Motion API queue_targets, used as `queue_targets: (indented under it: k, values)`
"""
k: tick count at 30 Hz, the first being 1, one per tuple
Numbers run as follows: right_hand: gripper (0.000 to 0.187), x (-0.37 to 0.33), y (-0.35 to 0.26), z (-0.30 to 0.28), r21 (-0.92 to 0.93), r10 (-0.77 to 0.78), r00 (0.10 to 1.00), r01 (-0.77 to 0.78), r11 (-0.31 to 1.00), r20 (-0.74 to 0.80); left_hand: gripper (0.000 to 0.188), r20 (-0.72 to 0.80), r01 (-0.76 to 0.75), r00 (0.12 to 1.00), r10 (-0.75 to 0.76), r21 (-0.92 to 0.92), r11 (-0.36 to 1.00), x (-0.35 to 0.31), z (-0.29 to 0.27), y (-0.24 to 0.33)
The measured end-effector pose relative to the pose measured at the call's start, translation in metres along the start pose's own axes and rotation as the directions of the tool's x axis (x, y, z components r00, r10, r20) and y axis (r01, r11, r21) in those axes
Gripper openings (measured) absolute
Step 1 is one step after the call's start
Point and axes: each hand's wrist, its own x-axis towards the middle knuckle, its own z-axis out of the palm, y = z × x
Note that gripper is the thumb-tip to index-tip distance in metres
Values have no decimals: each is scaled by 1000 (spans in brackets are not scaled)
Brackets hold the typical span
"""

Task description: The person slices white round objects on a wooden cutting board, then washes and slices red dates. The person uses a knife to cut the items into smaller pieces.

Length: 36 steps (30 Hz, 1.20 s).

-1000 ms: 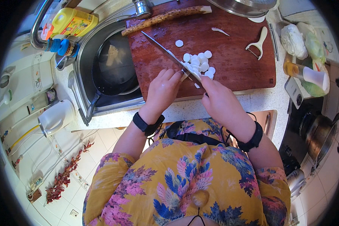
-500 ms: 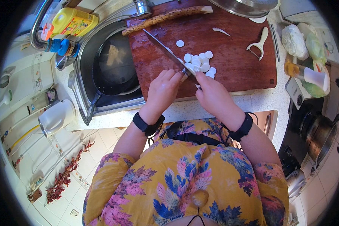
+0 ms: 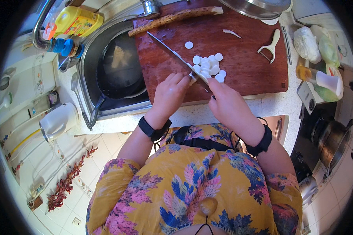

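Note:
On the reddish-brown cutting board (image 3: 247,66), my right hand (image 3: 232,102) is closed round the handle of a kitchen knife (image 3: 169,50). The long blade slants to the far left, its edge by a peeled white yam piece (image 3: 193,77). My left hand (image 3: 169,92) grips that piece, most of it hidden under the fingers. Just past the blade lies a heap of round white yam slices (image 3: 210,63), with a lone slice (image 3: 189,45) farther off. A long unpeeled brown yam (image 3: 176,21) with a pale cut end rests along the board's far edge.
A white peeler (image 3: 271,47) lies at the board's right. Left of it, a black pan (image 3: 110,84) with a pale piece in water sits in the sink (image 3: 91,51). A metal lid or bowl (image 3: 259,7) is at the back. A phone (image 3: 306,96) and bags (image 3: 306,44) are to the right.
My right hand has drawn back slightly to the right and nearer, and the blade has shifted a little with it. My left hand stays in place on the yam piece.

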Motion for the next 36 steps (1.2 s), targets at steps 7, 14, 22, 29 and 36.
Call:
queue_targets:
  k: [7,14,22,29,36]
  values:
    - [37,-4,2,0,-19,-44,998,43,999,-45,25,10,4,1000,-4,32,999,1,-1,2]
    - [36,-4,5,2,-18,-65,996,65,998,-55,24,14,3,1000,-3,43,999,2,0,2]
    - [35,14,11,17,18,-34,997,35,999,-64,22,18,40,999,-40,-11,999,1,1,2]
    - [35,0,6,3,-9,-26,999,25,1000,-27,22,-11,8,1000,-8,14,1000,1,2,1]
    - [31,8,6,8,22,-61,998,62,998,-31,23,27,11,1000,-12,26,1000,2,-1,1]
